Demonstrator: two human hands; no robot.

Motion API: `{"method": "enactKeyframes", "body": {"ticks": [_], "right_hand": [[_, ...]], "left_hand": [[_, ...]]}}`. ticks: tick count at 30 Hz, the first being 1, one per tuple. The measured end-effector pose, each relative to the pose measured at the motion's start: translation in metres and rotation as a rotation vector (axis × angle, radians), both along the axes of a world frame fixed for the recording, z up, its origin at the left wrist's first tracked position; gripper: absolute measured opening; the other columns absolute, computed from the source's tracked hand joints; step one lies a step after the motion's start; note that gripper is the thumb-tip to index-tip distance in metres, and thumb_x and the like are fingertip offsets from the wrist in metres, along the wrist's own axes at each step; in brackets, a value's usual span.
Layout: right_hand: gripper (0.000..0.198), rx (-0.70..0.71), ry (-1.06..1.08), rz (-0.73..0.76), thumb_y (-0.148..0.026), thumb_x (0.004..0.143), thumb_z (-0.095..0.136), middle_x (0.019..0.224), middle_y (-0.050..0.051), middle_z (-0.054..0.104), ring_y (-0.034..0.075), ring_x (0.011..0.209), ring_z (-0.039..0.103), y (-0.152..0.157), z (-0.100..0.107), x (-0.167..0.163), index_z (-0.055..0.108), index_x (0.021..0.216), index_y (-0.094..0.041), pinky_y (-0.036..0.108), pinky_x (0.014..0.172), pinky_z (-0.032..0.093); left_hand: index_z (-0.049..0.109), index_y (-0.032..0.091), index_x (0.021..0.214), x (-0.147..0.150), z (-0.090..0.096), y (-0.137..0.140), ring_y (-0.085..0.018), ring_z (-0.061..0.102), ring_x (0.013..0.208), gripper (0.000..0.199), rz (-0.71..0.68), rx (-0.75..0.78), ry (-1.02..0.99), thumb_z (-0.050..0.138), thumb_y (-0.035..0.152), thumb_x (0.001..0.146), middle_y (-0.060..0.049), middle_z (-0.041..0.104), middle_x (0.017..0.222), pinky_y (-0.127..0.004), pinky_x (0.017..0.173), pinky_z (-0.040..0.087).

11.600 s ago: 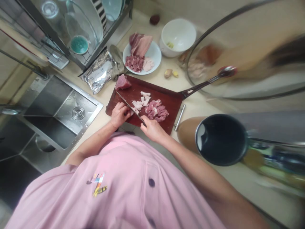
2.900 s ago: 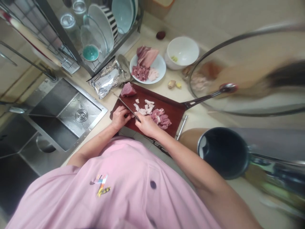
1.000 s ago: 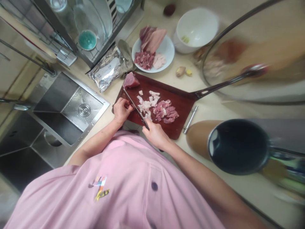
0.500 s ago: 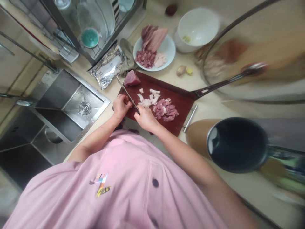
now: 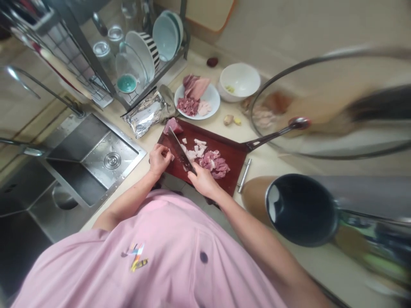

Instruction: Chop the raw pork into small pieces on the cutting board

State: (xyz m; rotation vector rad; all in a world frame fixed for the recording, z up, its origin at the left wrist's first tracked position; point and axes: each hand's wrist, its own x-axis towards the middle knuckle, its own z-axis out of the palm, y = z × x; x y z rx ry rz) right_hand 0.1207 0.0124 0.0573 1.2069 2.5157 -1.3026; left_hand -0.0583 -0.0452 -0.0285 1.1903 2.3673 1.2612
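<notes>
My right hand grips a kitchen knife by its handle. Its blade slants over the dark red cutting board, tip close to a chunk of raw meat, with small pale bits on its side. At the board's left edge, my left hand has its fingers curled together, apart from the blade; whether they pinch something small is hidden. White fat pieces lie in the board's middle, partly behind the knife. Beside them, right of the blade, is a pile of sliced meat.
Beyond the board stand a plate of cut meat and a white bowl. Ginger pieces lie nearby. A steel sink is left, below a dish rack. On the right are a dark pot and a glass lid.
The knife has moved away from my left hand's fingers and turned, showing more of its flat side. My left hand has drawn slightly left. The whole view has tilted upward.
</notes>
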Motion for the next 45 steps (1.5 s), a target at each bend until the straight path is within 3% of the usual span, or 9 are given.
{"method": "enactKeyframes", "body": {"ticks": [8, 18, 21, 27, 32, 38, 43, 45], "right_hand": [[0.045, 0.022, -0.146, 0.016, -0.027, 0.086, 0.041, 0.082, 0.008, 0.071, 0.025, 0.075, 0.067, -0.018, 0.018, 0.025, 0.053, 0.128, -0.018, 0.031, 0.071, 0.047], [0.024, -0.047, -0.165, 0.069, -0.026, 0.083, 0.041, 0.067, 0.003, 0.063, 0.023, 0.064, 0.062, -0.014, 0.018, 0.022, 0.057, 0.102, -0.024, 0.031, 0.062, 0.043], [0.023, -0.042, -0.169, 0.077, -0.025, 0.083, 0.042, 0.072, 0.005, 0.065, 0.024, 0.067, 0.062, -0.007, 0.012, 0.005, 0.057, 0.1, -0.022, 0.033, 0.065, 0.045], [0.03, 0.008, -0.04, 0.057, -0.02, 0.082, 0.044, 0.102, 0.01, 0.068, 0.025, 0.096, 0.062, 0.002, 0.0, -0.022, 0.058, 0.108, -0.018, 0.035, 0.086, 0.046], [0.026, -0.066, -0.066, 0.056, -0.023, 0.084, 0.044, 0.092, 0.006, 0.068, 0.023, 0.085, 0.063, 0.0, -0.002, -0.008, 0.059, 0.104, -0.022, 0.034, 0.079, 0.048], [0.029, 0.015, -0.05, 0.054, -0.022, 0.083, 0.043, 0.1, 0.011, 0.068, 0.025, 0.094, 0.062, 0.004, -0.006, -0.03, 0.058, 0.107, -0.017, 0.036, 0.085, 0.046], [0.027, -0.089, -0.09, 0.04, -0.025, 0.084, 0.041, 0.086, 0.007, 0.068, 0.023, 0.08, 0.064, -0.004, -0.006, -0.012, 0.059, 0.104, -0.019, 0.033, 0.076, 0.048], [0.03, -0.051, -0.088, 0.015, -0.024, 0.083, 0.042, 0.088, 0.008, 0.068, 0.024, 0.083, 0.064, -0.004, -0.008, -0.01, 0.059, 0.108, -0.019, 0.034, 0.079, 0.048]], "left_hand": [[0.058, 0.017, 0.075, 0.003, 0.003, 0.0, -0.009, 0.056, 0.063, 0.009, 0.016, -0.006, -0.023, 0.061, 0.012, 0.069, 0.001, 0.057, 0.079, -0.023, 0.064, 0.048], [0.058, 0.018, 0.067, 0.004, 0.007, 0.002, -0.01, 0.055, 0.061, 0.008, -0.003, -0.062, -0.018, 0.065, 0.014, 0.067, 0.001, 0.057, 0.071, -0.022, 0.061, 0.046], [0.058, 0.018, 0.067, 0.003, 0.008, 0.002, -0.011, 0.055, 0.061, 0.009, -0.028, -0.078, -0.034, 0.066, 0.015, 0.067, 0.001, 0.058, 0.07, -0.023, 0.061, 0.046], [0.059, 0.018, 0.068, 0.0, 0.006, 0.002, -0.011, 0.056, 0.063, 0.008, -0.044, -0.077, -0.034, 0.066, 0.014, 0.067, 0.001, 0.059, 0.071, -0.024, 0.064, 0.047], [0.059, 0.018, 0.068, 0.003, 0.007, 0.002, -0.011, 0.055, 0.063, 0.007, -0.038, -0.097, -0.005, 0.064, 0.012, 0.068, 0.001, 0.058, 0.072, -0.024, 0.062, 0.045], [0.059, 0.018, 0.068, 0.0, 0.009, 0.003, -0.011, 0.055, 0.063, 0.007, -0.052, -0.135, -0.001, 0.065, 0.014, 0.067, 0.001, 0.059, 0.071, -0.025, 0.063, 0.044], [0.06, 0.017, 0.069, 0.0, 0.005, 0.003, -0.011, 0.055, 0.063, 0.007, -0.033, -0.096, 0.008, 0.063, 0.011, 0.067, 0.001, 0.058, 0.07, -0.024, 0.064, 0.045], [0.059, 0.017, 0.069, 0.0, 0.004, 0.002, -0.011, 0.056, 0.063, 0.007, -0.033, -0.093, 0.004, 0.064, 0.012, 0.067, 0.001, 0.058, 0.07, -0.024, 0.064, 0.046]]}}
